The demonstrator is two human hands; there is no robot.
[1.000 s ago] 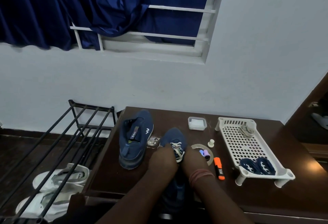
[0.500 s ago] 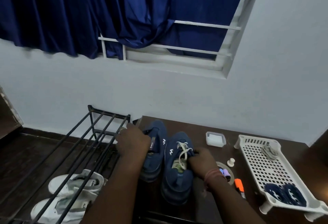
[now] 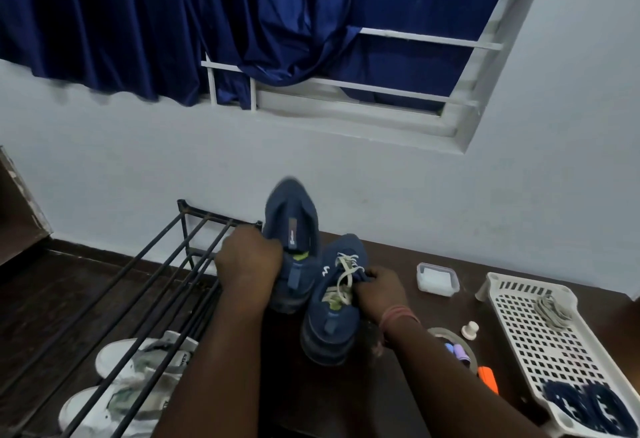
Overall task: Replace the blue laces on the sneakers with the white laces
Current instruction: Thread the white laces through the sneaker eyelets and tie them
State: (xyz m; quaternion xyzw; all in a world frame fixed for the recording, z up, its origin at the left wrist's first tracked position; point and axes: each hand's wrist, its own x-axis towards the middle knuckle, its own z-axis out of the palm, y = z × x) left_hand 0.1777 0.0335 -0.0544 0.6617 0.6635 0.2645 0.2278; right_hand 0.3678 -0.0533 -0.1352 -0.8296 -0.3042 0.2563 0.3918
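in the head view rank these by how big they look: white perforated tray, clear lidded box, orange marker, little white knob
1. white perforated tray
2. clear lidded box
3. orange marker, partly hidden by the arm
4. little white knob

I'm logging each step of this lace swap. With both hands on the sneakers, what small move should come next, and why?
Probably set the left sneaker back down: the left hand holds it tipped up, with no lace visible on it, while the right sneaker, held by the right hand, already shows a white lace.
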